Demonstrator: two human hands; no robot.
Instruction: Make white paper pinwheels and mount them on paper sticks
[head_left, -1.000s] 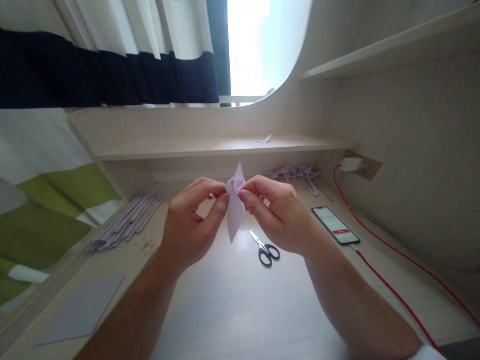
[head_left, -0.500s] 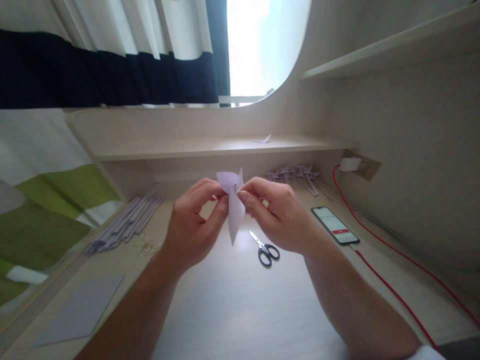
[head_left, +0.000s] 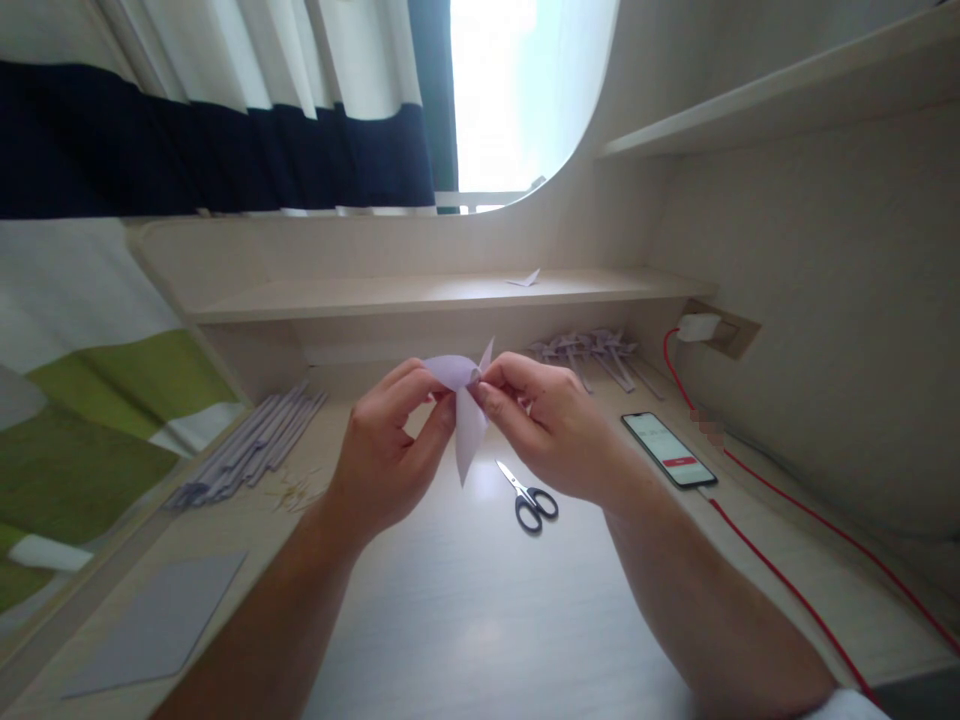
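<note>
Pinching the pale paper piece (head_left: 466,415) at its centre, left hand (head_left: 386,455) and right hand (head_left: 551,430) hold it above the desk (head_left: 465,600), just far of the scissors (head_left: 531,497). Judgement: keep curled flaps gathered under both fingertip pinches; avoid creasing the hanging point.

pale lilac folded paper (head_left: 469,430) sits in the grip. below it lie black-handled scissors (head_left: 529,495); right of it, a red cable (head_left: 780,580).
</note>
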